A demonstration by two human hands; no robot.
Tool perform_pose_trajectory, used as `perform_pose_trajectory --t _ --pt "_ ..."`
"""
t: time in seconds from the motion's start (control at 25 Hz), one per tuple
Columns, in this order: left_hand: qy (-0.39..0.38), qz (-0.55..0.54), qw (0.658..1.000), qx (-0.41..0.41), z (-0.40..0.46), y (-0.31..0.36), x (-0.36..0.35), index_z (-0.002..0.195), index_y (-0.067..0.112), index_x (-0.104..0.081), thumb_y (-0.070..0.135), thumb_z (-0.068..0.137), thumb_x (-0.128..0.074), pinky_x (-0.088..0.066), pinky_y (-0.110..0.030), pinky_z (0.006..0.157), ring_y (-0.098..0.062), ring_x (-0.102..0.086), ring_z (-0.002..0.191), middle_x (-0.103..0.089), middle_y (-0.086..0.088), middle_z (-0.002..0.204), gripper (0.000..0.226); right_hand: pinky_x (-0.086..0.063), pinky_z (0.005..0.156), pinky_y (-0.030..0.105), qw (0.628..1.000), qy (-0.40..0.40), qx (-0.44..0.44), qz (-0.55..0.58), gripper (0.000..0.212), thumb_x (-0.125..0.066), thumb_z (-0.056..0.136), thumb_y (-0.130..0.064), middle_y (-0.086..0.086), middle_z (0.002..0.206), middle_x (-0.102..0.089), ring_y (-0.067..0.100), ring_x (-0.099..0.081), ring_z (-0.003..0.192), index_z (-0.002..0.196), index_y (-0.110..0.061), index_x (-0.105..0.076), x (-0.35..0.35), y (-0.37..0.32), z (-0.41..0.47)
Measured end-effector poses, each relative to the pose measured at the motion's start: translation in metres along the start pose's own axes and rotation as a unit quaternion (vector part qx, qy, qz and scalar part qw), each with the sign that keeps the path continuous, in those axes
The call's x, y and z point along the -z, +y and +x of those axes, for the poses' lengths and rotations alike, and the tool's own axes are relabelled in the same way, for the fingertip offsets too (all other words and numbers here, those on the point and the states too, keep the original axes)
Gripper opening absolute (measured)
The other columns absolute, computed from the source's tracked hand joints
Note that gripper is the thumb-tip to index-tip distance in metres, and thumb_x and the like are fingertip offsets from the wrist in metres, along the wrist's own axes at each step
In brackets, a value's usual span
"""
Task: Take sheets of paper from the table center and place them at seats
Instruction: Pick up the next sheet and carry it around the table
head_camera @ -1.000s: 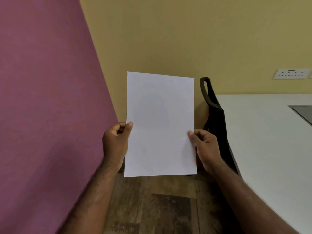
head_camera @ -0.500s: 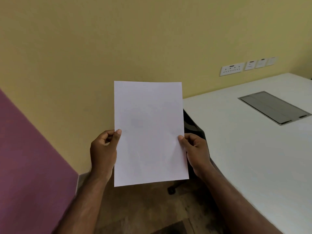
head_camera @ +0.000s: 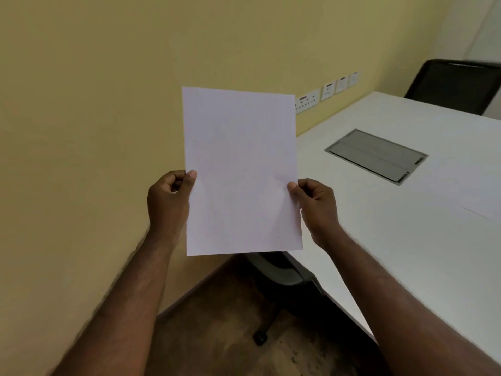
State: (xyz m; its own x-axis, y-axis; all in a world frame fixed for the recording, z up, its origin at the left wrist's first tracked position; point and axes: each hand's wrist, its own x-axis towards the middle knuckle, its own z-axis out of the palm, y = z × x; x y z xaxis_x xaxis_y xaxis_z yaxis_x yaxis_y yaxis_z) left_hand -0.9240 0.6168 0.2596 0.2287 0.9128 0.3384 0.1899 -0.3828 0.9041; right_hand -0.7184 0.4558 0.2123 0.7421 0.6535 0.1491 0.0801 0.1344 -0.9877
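1. White sheet of paper [head_camera: 242, 172] held upright in the air, just off the near-left edge of the table [head_camera: 406, 240], not yet laid at any seat.
2. Pinched at mid-height on both long edges: left hand [head_camera: 169, 202] closed narrow on the left edge, thumb in front and curled fingers behind; right hand [head_camera: 315, 207] closed the same way on the right edge. Nothing else touched by either hand.
3. Slight dimple in the sheet beside the right thumb, so likely to crease if pinched harder or pulled tight between the two hands.
4. Thin and limp by the look of it; likely to flop over or fold if one hand lets go while upright.
5. Below the sheet, a dark office chair [head_camera: 282, 272] tucked under the near-left table corner, probably the seat to serve. Could snag the lower edge on the chair or the table rim if lowered too close in.
6. Smooth white tabletop; may let the sheet skid or land crooked if dropped rather than set flat.
7. Farther right, part of another sheet [head_camera: 485, 210] lying flat at the frame edge; too little shown to tell whether stack or placed copy.
8. Beyond, a grey cable hatch [head_camera: 375, 156] sunk in the table middle; poor landing spot if overshot.
9. Farthest, a second chair [head_camera: 455, 85] at the far end and wall sockets [head_camera: 325, 90] on the yellow wall.
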Motion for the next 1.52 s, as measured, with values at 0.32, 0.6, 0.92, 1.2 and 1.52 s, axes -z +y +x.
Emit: perform_pose_trajectory --t 0.32,0.6,0.92,1.2,1.52 --pt "-0.162 -0.047 0.985 -0.027 0.138 -0.037 -0.142 0.081 0.023 -0.066 0.035 0.089 -0.065 -0.041 -0.009 0.053 0.002 -0.048 0.051 -0.058 0.009 0.064 0.015 -0.046 0.056 0.018 0.983 0.181 -0.024 -0.035 0.018 -0.064 0.089 -0.023 -0.005 0.072 -0.07 0.006 -0.058 0.061 0.078 -0.009 -0.071 0.016 0.034 0.107" --pt "-0.286 -0.072 0.955 -0.029 0.204 -0.074 -0.255 0.083 0.015 -0.065 0.032 0.09 -0.064 -0.036 -0.011 0.051 -0.001 -0.042 0.048 -0.05 0.01 0.057 0.018 -0.048 0.061 0.025 0.939 0.328 -0.067 -0.078 0.019 -0.063 0.089 -0.024 -0.006 0.072 -0.07 0.009 -0.059 0.063 0.073 -0.019 -0.07 0.026 0.066 0.161" --pt "-0.345 -0.065 0.936 -0.007 0.197 -0.119 -0.363 0.082 0.016 -0.064 0.031 0.091 -0.063 -0.04 -0.017 0.06 -0.002 -0.047 0.057 -0.054 0.012 0.061 0.017 -0.051 0.071 0.036 0.893 0.417 -0.135 -0.1 0.019 -0.062 0.09 -0.024 0.01 0.084 -0.072 0.017 -0.06 0.072 0.079 -0.01 -0.069 0.06 0.136 0.182" --pt "-0.426 -0.029 0.904 0.009 0.193 -0.175 -0.44 0.084 0.017 -0.064 0.03 0.089 -0.065 -0.043 -0.017 0.063 -0.005 -0.054 0.065 -0.06 0.011 0.068 0.014 -0.049 0.068 0.032 0.838 0.486 -0.22 -0.112 0.019 -0.06 0.091 -0.026 0.0 0.078 -0.069 0.015 -0.059 0.07 0.078 -0.014 -0.068 0.069 0.213 0.198" --pt "-0.5 0.128 0.856 0.012 0.164 -0.268 -0.492 0.09 0.018 -0.069 0.037 0.082 -0.072 -0.05 -0.042 0.086 -0.024 -0.065 0.085 -0.067 0.004 0.08 0.021 -0.045 0.076 0.033 0.769 0.487 -0.338 -0.24 0.023 -0.058 0.093 -0.027 0.001 0.077 -0.064 0.025 -0.061 0.083 0.084 -0.007 -0.067 0.082 0.303 0.201"
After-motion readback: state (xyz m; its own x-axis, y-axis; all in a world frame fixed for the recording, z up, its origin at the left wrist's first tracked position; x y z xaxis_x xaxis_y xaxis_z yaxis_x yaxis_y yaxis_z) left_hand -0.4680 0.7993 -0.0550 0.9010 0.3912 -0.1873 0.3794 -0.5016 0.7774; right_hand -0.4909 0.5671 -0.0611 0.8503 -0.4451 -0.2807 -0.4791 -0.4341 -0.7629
